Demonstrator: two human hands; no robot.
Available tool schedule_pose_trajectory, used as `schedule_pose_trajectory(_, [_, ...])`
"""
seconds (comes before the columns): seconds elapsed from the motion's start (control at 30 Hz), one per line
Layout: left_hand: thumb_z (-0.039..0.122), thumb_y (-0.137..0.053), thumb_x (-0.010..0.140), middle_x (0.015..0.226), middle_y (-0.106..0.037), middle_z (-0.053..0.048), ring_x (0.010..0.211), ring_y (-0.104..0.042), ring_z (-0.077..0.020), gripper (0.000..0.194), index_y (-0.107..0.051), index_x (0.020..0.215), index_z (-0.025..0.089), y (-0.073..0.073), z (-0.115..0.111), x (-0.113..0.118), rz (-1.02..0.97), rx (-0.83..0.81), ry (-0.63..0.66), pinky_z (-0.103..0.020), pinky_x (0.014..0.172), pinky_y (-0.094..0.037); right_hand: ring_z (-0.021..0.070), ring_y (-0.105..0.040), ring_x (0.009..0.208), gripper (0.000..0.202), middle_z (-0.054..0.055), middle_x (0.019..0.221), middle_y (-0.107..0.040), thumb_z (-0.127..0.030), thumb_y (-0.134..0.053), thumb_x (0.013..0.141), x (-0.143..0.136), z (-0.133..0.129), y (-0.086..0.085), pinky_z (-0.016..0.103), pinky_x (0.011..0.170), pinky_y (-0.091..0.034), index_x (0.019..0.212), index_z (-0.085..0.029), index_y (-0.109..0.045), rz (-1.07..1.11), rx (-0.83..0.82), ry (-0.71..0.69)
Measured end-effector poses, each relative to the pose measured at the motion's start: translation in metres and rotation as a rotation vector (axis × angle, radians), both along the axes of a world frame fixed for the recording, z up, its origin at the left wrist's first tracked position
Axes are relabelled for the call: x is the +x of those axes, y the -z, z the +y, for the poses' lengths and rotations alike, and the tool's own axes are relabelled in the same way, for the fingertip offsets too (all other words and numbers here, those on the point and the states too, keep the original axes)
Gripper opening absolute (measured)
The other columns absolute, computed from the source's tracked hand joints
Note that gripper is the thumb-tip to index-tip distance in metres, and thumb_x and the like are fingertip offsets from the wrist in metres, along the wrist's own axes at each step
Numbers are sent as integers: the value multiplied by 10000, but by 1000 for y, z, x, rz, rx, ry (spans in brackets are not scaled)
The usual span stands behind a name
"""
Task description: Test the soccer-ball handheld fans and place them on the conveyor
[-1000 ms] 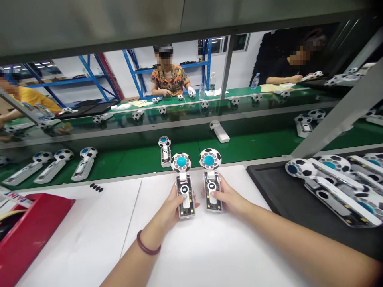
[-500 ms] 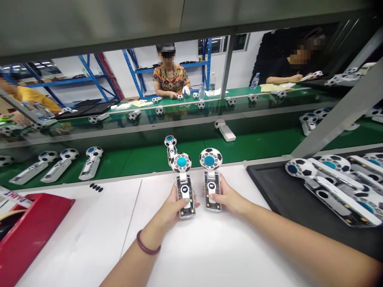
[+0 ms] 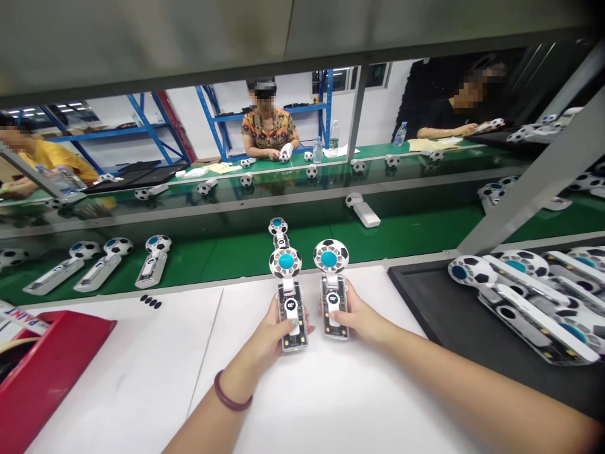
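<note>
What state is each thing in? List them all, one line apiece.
Left hand: closed around the left soccer-ball device
Left display: lit, showing digits
Right hand: closed around the right soccer-ball device
Right display: lit, showing digits
Maroon bracelet: worn
White-backed device: lying on the green belt
Black tray: holding several other devices
Tall clear bottle: upright

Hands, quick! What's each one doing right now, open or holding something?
Left hand: closed, holding one soccer-ball handheld fan.
Right hand: closed, holding another soccer-ball handheld fan.
</note>
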State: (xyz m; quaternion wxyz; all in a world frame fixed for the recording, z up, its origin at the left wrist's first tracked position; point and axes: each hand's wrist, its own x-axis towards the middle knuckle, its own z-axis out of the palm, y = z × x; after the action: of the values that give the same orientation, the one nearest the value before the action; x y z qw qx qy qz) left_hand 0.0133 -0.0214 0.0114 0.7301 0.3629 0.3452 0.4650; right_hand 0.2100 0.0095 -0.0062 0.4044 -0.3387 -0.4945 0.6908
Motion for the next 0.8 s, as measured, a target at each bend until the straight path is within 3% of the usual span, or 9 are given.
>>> schedule_pose_trajectory(0.27, [226, -690, 696, 907, -595, -31, 787, -589, -164, 469, -404, 1068, 220, 2, -2, -1, 9, 21, -5, -470, 869, -460, 187, -565, 873, 600, 20, 899, -565, -203, -639, 682, 3, 0, -11, 373, 789, -439, 1146, -247, -259, -26, 11, 7])
schedule_pose_trajectory(0.4, [257, -703, 685, 918, -577, -34, 782, -580, -167, 480, -414, 1066, 232, -7, -8, 2, -15, 63, 2, -435, 809, -491, 194, -566, 923, 538, 43, 950, -563, -282, -661, 710, 10, -2, -24, 373, 790, -448, 1105, -250, -296, 66, 34, 11])
schedule_pose_trajectory(0.57, [301, -696, 698, 962, -545, -38, 809, -564, -188, 412, -469, 1040, 265, -39, -32, 13, -42, 236, -80, -423, 754, -516, 230, -552, 1030, 527, 60, 1189, -458, -331, -702, 689, 16, -24, -51, 459, 904, -418, 1107, -295, -383, 181, 113, 30])
schedule_pose_trajectory(0.67, [318, -721, 668, 977, -548, -44, 874, -555, -222, 397, -531, 1014, 275, -63, -51, 15, -74, 286, -163, -482, 821, -495, 264, -515, 1098, 516, 56, 1253, -426, -341, -714, 674, 21, -42, -71, 509, 954, -379, 1116, -331, -447, 252, 113, 32])
schedule_pose_trajectory(0.73, [390, -724, 645, 961, -566, -38, 872, -564, -237, 441, -551, 1041, 303, -79, -60, 10, -161, 280, -165, -515, 836, -481, 285, -532, 1063, 491, 69, 1192, -475, -411, -704, 661, 28, -52, -84, 542, 908, -409, 1098, -340, -493, 325, 40, -11])
schedule_pose_trajectory(0.8, [476, -699, 633, 853, -581, -23, 751, -579, -212, 456, -573, 1040, 311, -94, -65, -3, -204, 281, -159, -490, 767, -513, 270, -591, 914, 411, 78, 1005, -553, -484, -667, 670, 37, -58, -96, 550, 835, -453, 1029, -322, -550, 354, -11, -73])
